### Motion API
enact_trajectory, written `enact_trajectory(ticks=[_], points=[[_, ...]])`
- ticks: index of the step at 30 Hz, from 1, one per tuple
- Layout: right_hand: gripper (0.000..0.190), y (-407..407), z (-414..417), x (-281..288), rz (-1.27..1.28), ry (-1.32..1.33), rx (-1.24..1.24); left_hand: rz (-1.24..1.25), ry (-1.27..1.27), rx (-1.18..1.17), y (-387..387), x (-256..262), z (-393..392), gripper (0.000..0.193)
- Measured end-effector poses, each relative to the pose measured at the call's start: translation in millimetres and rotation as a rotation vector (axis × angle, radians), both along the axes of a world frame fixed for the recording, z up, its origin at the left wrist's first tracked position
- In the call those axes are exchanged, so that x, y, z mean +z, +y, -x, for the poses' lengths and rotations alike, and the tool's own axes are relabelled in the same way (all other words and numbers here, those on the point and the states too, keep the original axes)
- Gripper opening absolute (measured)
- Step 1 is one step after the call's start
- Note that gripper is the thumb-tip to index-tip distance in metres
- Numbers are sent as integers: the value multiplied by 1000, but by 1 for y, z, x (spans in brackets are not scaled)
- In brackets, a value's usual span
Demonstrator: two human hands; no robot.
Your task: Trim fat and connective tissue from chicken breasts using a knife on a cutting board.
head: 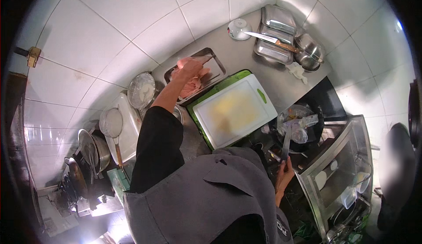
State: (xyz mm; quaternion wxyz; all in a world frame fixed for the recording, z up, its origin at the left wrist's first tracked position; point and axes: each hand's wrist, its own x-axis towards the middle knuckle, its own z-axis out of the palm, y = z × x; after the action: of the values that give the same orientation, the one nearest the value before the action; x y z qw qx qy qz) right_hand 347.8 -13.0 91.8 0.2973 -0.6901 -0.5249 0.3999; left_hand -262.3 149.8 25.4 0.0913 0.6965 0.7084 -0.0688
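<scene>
My left hand point(191, 68) reaches into a stainless steel tray point(217, 62) and grips a piece of pale pink raw meat point(201, 59). More raw meat slices point(191, 88) lie beneath it in the tray. My right hand point(285, 175) holds a knife point(286, 145) low on the right, its blade pointing away from me. In front of me a white cutting board point(227, 112) with a green-lined handle hole bears a yellowish stain. It rests on a green board point(242, 76), close beside the tray.
A wooden-handled knife point(267, 38) lies across stacked steel containers point(278, 20), near an upturned bowl point(240, 29). A black bin point(313, 142) holds plastic bags point(296, 125). At right stands a steel sink point(349, 138). On the left are a strainer point(111, 122) and a film-covered bowl point(141, 89).
</scene>
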Motion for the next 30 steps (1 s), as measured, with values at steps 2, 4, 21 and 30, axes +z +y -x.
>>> enact_trajectory(ticks=[2,4,21,30], points=[[39,-3,-15,-21,-45,-37,21,61,-56,27,-10,39,-10,38],[39,-2,-20,-28,-84,-64,57,112,-202,133,-23,42,23,41],[37,24,2,3,-45,-88,105,4,-1135,41,-26,285,-73,63],[36,17,-4,-6,-108,-142,121,-126,-1262,-93,-23,273,-128,33]])
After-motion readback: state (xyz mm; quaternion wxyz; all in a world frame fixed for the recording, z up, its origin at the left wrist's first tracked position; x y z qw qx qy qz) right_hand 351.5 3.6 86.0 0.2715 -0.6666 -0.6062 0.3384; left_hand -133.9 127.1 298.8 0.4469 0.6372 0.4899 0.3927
